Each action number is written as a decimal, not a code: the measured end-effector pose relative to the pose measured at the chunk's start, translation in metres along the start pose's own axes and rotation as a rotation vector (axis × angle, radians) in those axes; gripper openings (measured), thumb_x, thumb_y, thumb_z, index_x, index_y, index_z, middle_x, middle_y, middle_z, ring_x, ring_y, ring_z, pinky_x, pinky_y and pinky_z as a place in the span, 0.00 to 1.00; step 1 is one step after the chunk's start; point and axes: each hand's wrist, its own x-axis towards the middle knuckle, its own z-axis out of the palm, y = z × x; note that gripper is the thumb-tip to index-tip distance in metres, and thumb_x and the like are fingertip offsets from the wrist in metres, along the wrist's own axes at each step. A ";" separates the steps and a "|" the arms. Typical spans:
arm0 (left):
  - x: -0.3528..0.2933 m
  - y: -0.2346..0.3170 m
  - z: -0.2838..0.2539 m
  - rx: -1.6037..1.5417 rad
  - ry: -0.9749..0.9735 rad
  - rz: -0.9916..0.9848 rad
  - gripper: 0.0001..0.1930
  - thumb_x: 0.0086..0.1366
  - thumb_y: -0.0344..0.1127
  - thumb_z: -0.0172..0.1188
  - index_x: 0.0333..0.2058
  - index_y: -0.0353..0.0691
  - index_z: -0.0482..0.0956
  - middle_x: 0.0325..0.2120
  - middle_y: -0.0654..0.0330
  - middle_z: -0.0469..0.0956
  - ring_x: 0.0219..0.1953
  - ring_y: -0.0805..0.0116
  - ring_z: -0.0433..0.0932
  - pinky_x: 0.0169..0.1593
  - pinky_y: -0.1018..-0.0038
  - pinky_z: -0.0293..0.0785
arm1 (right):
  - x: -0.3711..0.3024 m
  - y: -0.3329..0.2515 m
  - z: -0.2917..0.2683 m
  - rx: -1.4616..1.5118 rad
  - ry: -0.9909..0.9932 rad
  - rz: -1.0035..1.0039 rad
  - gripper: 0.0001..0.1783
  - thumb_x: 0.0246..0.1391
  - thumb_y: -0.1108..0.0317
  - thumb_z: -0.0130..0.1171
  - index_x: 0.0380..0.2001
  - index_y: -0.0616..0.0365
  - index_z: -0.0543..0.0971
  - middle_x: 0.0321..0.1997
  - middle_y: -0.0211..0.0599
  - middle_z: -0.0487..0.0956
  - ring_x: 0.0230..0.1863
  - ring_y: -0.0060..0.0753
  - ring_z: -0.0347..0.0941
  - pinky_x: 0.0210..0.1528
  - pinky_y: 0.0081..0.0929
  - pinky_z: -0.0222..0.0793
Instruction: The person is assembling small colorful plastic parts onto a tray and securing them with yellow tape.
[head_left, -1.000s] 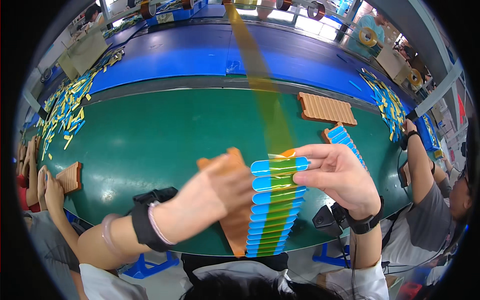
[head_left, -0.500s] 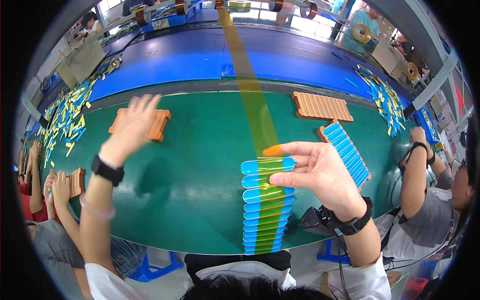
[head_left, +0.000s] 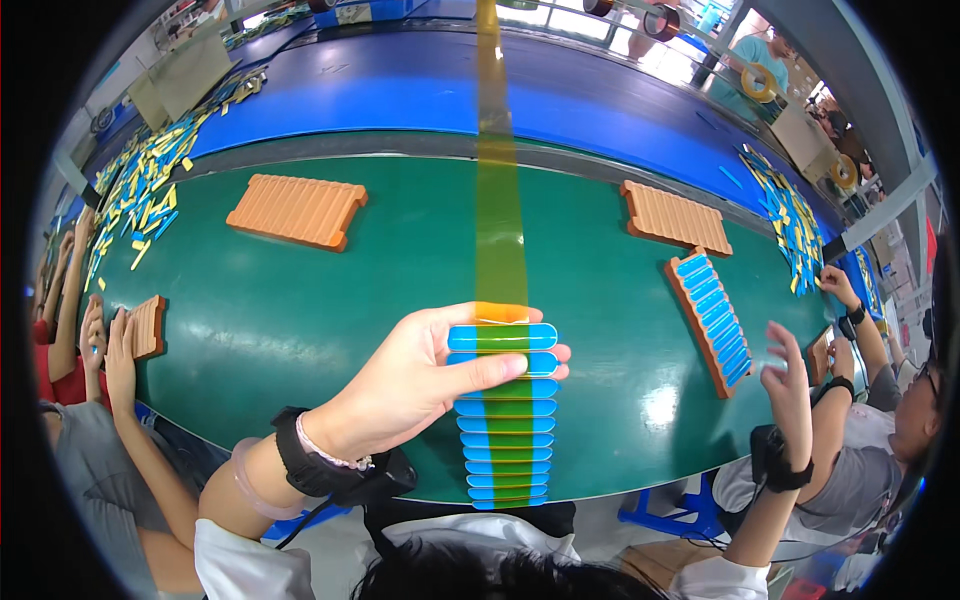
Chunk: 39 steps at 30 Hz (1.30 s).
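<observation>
Over glossy table, left hand pinches round-ended strips, translucent tape.

Beyond the green tabletop, a broad blue belt surface, overlooked by a copper-coloured tape roll. At upper right, a yellowish tape roll beside a person in a teal top. At right, below a slanting grey bar, a co-worker in a grey sleeve; past the near edge, a blue stool; at upper left, a beige panel.
</observation>
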 end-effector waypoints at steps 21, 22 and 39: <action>-0.023 -0.006 -0.026 -0.229 0.161 -0.166 0.13 0.64 0.35 0.46 0.43 0.33 0.68 0.38 0.58 0.74 0.39 0.71 0.75 0.43 0.74 0.72 | -0.102 -0.059 0.079 0.062 0.027 -0.168 0.48 0.31 0.81 0.64 0.58 0.63 0.51 0.37 0.39 0.77 0.27 0.24 0.70 0.42 0.24 0.66; -0.023 -0.007 -0.028 -0.229 0.159 -0.171 0.13 0.64 0.35 0.46 0.43 0.33 0.68 0.38 0.58 0.74 0.39 0.71 0.75 0.43 0.74 0.72 | -0.111 -0.067 0.086 0.050 0.000 -0.210 0.48 0.31 0.81 0.64 0.57 0.66 0.51 0.40 0.41 0.76 0.28 0.25 0.70 0.39 0.23 0.67; -0.034 0.008 -0.011 0.264 0.224 0.200 0.02 0.58 0.29 0.53 0.27 0.37 0.71 0.29 0.68 0.72 0.32 0.85 0.67 0.35 0.85 0.63 | -0.022 -0.209 0.111 0.713 -0.468 -0.176 0.14 0.53 0.67 0.52 0.39 0.65 0.70 0.41 0.41 0.71 0.34 0.24 0.69 0.34 0.19 0.67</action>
